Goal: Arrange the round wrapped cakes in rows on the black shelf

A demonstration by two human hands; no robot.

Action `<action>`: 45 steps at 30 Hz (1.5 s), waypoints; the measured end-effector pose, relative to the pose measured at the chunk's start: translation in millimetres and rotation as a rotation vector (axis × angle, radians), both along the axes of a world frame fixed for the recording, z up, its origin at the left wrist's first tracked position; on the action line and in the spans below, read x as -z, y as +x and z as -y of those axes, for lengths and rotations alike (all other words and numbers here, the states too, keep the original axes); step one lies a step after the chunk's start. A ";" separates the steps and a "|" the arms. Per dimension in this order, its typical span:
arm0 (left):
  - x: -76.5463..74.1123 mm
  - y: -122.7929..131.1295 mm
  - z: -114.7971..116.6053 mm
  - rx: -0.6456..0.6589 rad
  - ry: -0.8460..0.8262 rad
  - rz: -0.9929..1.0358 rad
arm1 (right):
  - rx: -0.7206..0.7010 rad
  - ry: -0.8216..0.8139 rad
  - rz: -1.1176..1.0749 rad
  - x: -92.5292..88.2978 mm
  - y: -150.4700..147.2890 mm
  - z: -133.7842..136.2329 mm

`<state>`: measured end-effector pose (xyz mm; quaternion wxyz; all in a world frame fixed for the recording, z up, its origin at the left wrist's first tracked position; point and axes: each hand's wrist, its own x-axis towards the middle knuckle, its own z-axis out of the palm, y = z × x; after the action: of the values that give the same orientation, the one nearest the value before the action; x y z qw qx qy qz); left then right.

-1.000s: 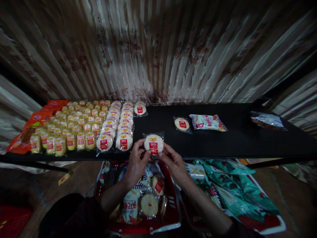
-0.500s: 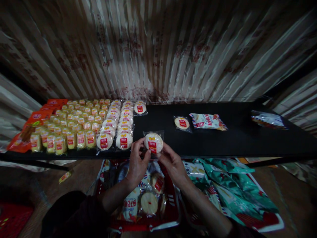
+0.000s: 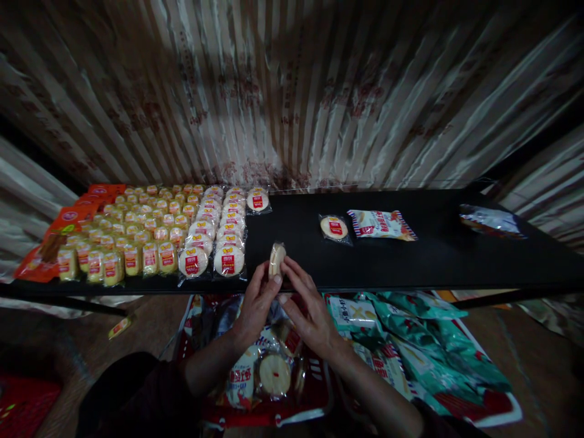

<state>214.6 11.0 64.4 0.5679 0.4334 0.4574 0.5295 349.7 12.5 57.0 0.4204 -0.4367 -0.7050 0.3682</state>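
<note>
A round rice cracker packet (image 3: 276, 258) in clear film is held edge-on over the front of the black table (image 3: 392, 267). My left hand (image 3: 258, 304) pinches it from the left, thumb and fingers closed on it. From the right, my right hand (image 3: 310, 307) has its fingertips against the same packet, its thumb lower down. To the left, two overlapping rows of the same rice crackers (image 3: 229, 260) run toward the back. One more rice cracker (image 3: 258, 199) lies at the head of a third row.
Small yellow wrapped cakes (image 3: 132, 258) and orange packets (image 3: 68, 216) fill the table's left. Right of centre lie a rice cracker (image 3: 334, 228), a striped snack bag (image 3: 382, 224) and a silvery bag (image 3: 493, 221). Below stand a red basket (image 3: 322, 389) of snacks and another with green bags (image 3: 433, 365).
The rice cracker packet has been turned from facing me to edge-on. My right hand has shifted slightly left, closer to my left hand.
</note>
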 end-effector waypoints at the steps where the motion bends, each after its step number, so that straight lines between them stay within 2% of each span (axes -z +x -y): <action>1: 1.6 0.6 -0.4 -0.001 -0.010 0.047 | 0.002 0.050 0.046 -0.4 -0.9 0.9; 6: 8.3 2.6 -5.4 -0.102 -0.144 0.349 | -0.005 0.186 0.164 0.9 -3.3 1.3; 10: 7.0 1.2 -8.9 -0.124 -0.234 0.564 | 0.082 0.225 0.189 7.1 0.1 -4.0; 14: 5.6 0.1 -9.8 -0.124 -0.317 0.644 | 0.125 0.181 0.167 13.6 2.7 -7.5; 19: 8.0 0.9 -9.3 -0.098 -0.324 0.641 | 0.103 0.104 0.140 17.8 2.8 -8.5; 23: 14.7 2.3 -6.3 -0.101 -0.235 0.472 | 0.142 0.097 0.149 18.6 3.5 -9.5; 28: 21.4 2.4 -1.6 -0.030 0.003 0.045 | 0.153 0.072 0.135 18.5 4.1 -8.5; 32: 17.2 -0.4 0.9 0.008 0.130 -0.210 | 0.058 -0.080 0.011 14.8 4.2 -7.4; 36: 13.3 -3.6 2.7 0.049 0.163 -0.375 | -0.031 -0.303 -0.180 6.1 3.6 -6.3; 41: 17.3 -4.1 6.3 0.151 0.265 -0.576 | -0.063 -0.354 -0.382 -2.5 -1.3 -5.7; 45: 19.5 -3.9 8.2 0.181 0.293 -0.653 | 0.012 -0.392 -0.424 -3.9 -5.1 -7.5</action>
<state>210.7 2.8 44.8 0.3682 0.6950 0.4938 0.3709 344.6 20.1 60.9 0.4682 -0.4271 -0.5142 0.5779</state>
